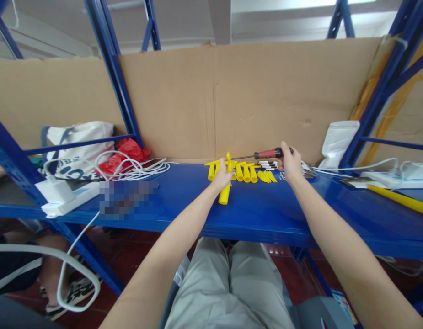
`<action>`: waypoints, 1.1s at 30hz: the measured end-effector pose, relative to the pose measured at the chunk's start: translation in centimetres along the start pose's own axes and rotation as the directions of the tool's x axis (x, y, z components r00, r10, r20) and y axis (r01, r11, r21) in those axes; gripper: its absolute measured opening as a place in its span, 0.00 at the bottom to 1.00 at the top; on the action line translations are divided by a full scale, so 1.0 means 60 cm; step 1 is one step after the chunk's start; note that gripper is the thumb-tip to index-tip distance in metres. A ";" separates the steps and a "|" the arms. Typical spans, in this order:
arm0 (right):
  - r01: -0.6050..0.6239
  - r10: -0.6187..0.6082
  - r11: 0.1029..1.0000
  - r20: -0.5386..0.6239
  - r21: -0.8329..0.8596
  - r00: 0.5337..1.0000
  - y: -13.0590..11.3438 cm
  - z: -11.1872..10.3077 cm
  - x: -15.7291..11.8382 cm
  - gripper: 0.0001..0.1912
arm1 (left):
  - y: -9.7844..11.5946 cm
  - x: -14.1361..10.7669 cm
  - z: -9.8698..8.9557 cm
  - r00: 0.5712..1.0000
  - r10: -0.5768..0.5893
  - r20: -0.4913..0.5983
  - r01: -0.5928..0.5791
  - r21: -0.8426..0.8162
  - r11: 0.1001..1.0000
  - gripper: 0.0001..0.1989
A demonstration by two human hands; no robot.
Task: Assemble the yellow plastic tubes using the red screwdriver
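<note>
1. Head view, centre of the frame: the left hand [222, 177] is closed around a yellow tubular piece [224, 196], its lower end pointing toward the viewer over the blue shelf [184, 196]. This grip probably steadies the piece against the tool.
2. Right of centre: the right hand [291, 163] is wrapped around the red-and-black handle of a screwdriver [268, 154]. The shaft lies nearly level, pointing left at the piece's upper part, seemingly so the tip can meet it from the side; whether they touch, I cannot tell.
3. Behind the left hand: more yellow pieces [246, 173] stand in a row, with small flat yellow parts [267, 176] fanned just right of them, likely grouped to be within easy reach.
4. The held piece looks bright yellow, smooth and evenly coloured, with a round, wider lower end and a slimmer top poking above the fingers; its middle is hidden by the hand.
</note>
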State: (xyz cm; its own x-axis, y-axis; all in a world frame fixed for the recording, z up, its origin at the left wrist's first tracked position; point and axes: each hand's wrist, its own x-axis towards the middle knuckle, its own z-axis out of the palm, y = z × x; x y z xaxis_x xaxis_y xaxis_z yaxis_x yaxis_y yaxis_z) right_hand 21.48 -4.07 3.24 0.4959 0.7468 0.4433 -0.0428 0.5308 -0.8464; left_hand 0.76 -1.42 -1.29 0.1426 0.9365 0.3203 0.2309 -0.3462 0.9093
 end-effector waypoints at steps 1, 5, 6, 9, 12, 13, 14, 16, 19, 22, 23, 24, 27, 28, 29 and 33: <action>-0.004 0.004 1.000 0.002 -0.007 1.000 0.001 -0.001 0.000 0.24 | -0.001 0.001 0.000 1.000 0.001 -0.002 -0.001 -0.002 1.000 0.27; -0.042 0.042 0.999 0.008 -0.012 0.999 0.000 -0.002 0.002 0.20 | -0.005 0.004 0.000 1.000 -0.001 -0.008 0.001 0.014 1.000 0.27; -0.051 0.051 0.999 0.009 -0.008 0.999 0.000 -0.001 0.003 0.19 | -0.006 0.004 0.000 1.000 0.001 -0.007 0.000 0.018 1.000 0.27; -0.058 0.058 0.998 0.002 0.005 0.998 0.001 0.000 0.004 0.20 | -0.008 0.005 0.001 1.000 0.006 0.003 -0.007 0.023 1.000 0.28; -0.030 0.030 0.999 0.015 -0.015 0.999 0.003 -0.002 0.003 0.23 | -0.007 0.004 0.001 1.000 0.008 0.004 -0.008 0.023 1.000 0.28; -0.029 0.029 0.999 0.022 -0.018 0.999 0.003 -0.002 0.003 0.24 | -0.006 0.003 0.002 1.000 0.007 0.001 -0.007 0.023 1.000 0.28; -0.035 0.036 0.999 0.028 -0.017 0.999 0.002 -0.003 0.002 0.24 | -0.006 0.002 0.002 1.000 0.006 -0.001 -0.006 0.023 1.000 0.28; -0.061 0.061 0.998 0.034 -0.009 0.998 0.000 -0.003 0.001 0.22 | -0.004 0.002 0.002 1.000 0.002 -0.006 -0.001 0.025 1.000 0.27; -0.085 0.085 0.996 0.024 0.003 0.996 -0.005 -0.001 -0.001 0.18 | -0.003 0.002 0.002 1.000 -0.005 -0.008 0.006 0.020 1.000 0.27; -0.063 0.063 0.998 0.016 0.004 0.998 -0.005 0.000 -0.001 0.19 | -0.003 0.002 0.001 1.000 -0.010 -0.003 0.010 0.017 1.000 0.26; -0.050 0.050 0.999 0.015 0.000 0.999 -0.003 0.000 -0.001 0.21 | -0.003 0.002 0.001 1.000 -0.011 -0.003 0.011 0.015 1.000 0.26; -0.038 0.038 0.999 0.016 -0.002 0.999 -0.002 -0.001 -0.001 0.23 | -0.003 0.002 0.001 1.000 -0.011 -0.002 0.011 0.014 1.000 0.26; -0.037 0.037 0.999 0.009 0.007 0.999 0.000 -0.002 0.000 0.25 | -0.002 0.002 0.001 1.000 -0.013 -0.002 0.013 0.016 1.000 0.26; -0.043 0.043 0.999 0.005 0.011 0.999 0.000 -0.002 0.000 0.24 | -0.002 0.002 0.001 1.000 -0.013 -0.002 0.013 0.017 1.000 0.26; -0.050 0.050 0.999 0.005 0.013 0.999 -0.001 -0.002 0.000 0.23 | -0.002 0.002 0.001 1.000 -0.013 -0.003 0.013 0.018 1.000 0.26; -0.086 0.085 0.996 0.019 0.028 0.996 -0.005 0.000 0.000 0.21 | -0.001 0.000 0.001 1.000 -0.008 -0.007 0.008 0.012 1.000 0.26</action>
State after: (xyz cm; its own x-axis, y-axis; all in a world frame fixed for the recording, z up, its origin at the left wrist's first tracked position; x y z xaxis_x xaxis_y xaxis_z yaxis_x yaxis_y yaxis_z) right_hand 21.50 -4.24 3.45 0.4736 0.7968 0.3752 -0.1094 0.4760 -0.8726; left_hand 0.78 -1.38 -1.37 0.1344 0.9396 0.3149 0.2440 -0.3394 0.9085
